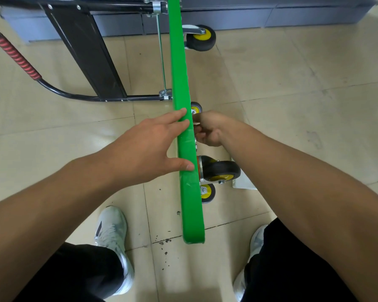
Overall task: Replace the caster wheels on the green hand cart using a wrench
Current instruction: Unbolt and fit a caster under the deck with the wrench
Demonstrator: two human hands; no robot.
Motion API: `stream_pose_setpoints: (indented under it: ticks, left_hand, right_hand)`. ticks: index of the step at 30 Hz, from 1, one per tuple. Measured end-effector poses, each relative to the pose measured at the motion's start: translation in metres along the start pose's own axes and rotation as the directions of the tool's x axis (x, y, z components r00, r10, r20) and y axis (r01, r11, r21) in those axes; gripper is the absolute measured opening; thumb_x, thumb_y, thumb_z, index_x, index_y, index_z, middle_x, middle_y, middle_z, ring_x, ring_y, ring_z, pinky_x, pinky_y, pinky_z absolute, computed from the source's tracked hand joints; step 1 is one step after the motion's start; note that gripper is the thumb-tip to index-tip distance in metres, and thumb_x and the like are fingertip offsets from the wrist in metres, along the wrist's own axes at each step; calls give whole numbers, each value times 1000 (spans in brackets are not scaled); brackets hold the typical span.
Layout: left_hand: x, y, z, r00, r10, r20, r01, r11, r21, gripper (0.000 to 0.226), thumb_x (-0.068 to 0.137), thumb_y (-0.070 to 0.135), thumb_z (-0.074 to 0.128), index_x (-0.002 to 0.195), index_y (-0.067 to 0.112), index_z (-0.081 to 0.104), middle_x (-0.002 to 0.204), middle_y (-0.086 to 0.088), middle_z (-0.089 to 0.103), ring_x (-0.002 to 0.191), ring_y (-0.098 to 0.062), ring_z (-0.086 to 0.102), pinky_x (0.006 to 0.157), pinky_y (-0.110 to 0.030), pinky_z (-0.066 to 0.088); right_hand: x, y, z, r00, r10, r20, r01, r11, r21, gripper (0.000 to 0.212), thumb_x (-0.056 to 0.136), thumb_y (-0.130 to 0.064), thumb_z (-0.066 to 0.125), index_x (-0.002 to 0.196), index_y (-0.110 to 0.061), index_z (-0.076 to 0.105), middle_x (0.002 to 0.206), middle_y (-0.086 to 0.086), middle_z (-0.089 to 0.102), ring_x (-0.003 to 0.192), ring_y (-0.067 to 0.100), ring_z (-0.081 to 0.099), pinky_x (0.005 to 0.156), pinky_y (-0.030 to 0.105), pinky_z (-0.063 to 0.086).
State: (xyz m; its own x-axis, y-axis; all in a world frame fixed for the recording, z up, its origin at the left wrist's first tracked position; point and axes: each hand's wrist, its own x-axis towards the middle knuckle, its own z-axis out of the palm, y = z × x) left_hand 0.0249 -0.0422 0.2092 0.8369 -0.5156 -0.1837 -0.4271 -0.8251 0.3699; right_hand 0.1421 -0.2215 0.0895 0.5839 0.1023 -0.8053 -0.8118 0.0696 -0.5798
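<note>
Edge-up cart (179,68) points away, wheels (222,170) rightward; left hand (148,147) flat on it, right hand (208,129) curled, hold unclear

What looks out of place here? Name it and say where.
The green hand cart stands tipped on its long edge, caster wheels sticking out sideways, steadied by the left hand. Dark crumbs lie scattered on the floor tiles by its near end. The green edge looks scuffed near the thumb.
</note>
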Motion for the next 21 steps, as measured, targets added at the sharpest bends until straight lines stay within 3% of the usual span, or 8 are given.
stream_pose_setpoints:
  ticks: [5,8,13,17,21]
  left_hand:
    - [0,0,0,1000,3,-4,-3,1000,3,97,78,67,65,156,22,30,167,11,10,149,-14,25,117,-29,25]
    - [1,0,0,1000,4,-3,-4,1000,10,96,78,67,65,156,22,31,167,10,10,149,-14,25,116,-28,25]
    - [1,0,0,1000,-3,1,3,1000,11,98,76,69,64,156,23,30,167,11,10,149,-15,26,117,-31,27]
    - [1,1,-1,1000,-5,12,4,1000,12,99,76,70,62,157,23,29,167,11,10,149,-16,27,118,-35,28]
    - [0,1,-1,1000,4,4,-4,1000,12,98,76,69,62,156,22,30,167,9,11,149,-15,26,118,-34,28]
  right_hand:
    - [-5,-4,4,997,-80,-11,80,997,24,22,110,-20,39,119,-20,60,56,-2,54,44,3,28,33,15,21]
    - [-15,-9,6,985,-172,-24,172,985,12,20,110,-21,40,110,-19,60,55,-2,53,37,3,29,33,15,20]
    - [-33,-18,9,933,-352,-73,350,936,-47,23,110,-29,45,103,-11,59,71,4,53,37,5,30,35,18,22]
    - [-62,-23,13,849,-523,-68,513,849,-125,26,112,-26,40,95,-19,59,73,6,53,41,7,33,41,21,26]
    - [-87,-24,16,708,-706,-8,679,684,-266,24,111,-26,40,101,-24,61,77,7,60,45,4,45,48,22,37]
